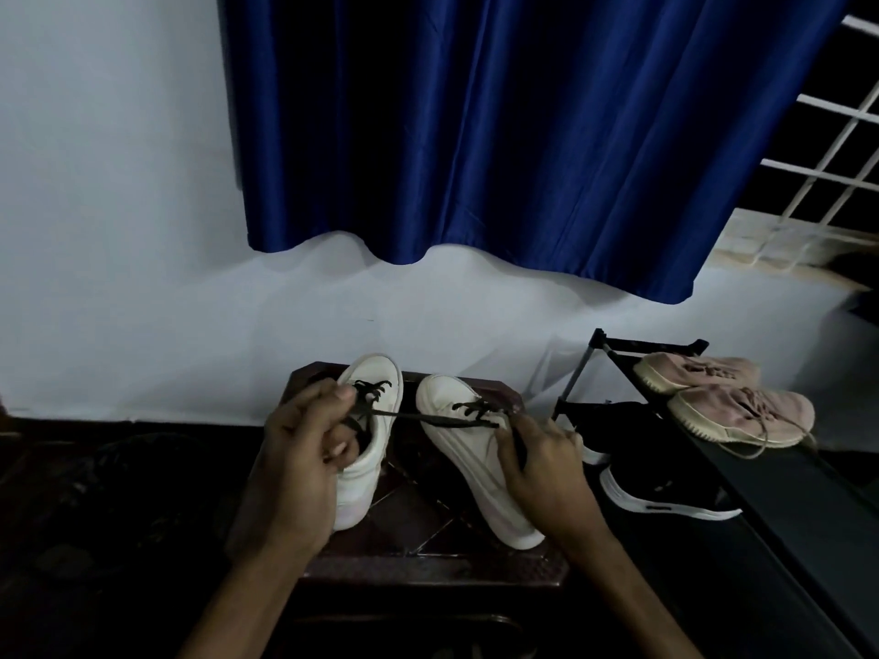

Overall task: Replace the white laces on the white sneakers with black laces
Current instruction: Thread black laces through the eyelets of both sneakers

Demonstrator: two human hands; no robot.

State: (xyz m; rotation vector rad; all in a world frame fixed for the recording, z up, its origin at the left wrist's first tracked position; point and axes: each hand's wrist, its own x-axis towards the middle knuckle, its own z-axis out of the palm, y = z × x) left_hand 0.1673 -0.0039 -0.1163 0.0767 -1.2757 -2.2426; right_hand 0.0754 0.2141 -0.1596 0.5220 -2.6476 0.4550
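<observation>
Two white sneakers stand toes-away on a dark stool (pixel 428 530). Both the left sneaker (pixel 376 401) and the right sneaker (pixel 456 439) carry black lacing. My left hand (pixel 304 449) curls around the collar of the left sneaker and pinches a black lace (pixel 428 417) at its top eyelets. That lace stretches taut to the right, across the right sneaker, to my right hand (pixel 537 461), which pinches its other part between thumb and fingers. No white laces are visible.
A black shoe rack (pixel 742 497) stands at the right with a pair of pink sneakers (pixel 727 401) on top and black shoes (pixel 666 497) lower down. A white wall and a blue curtain (pixel 523 135) lie behind. The floor at the left is dark.
</observation>
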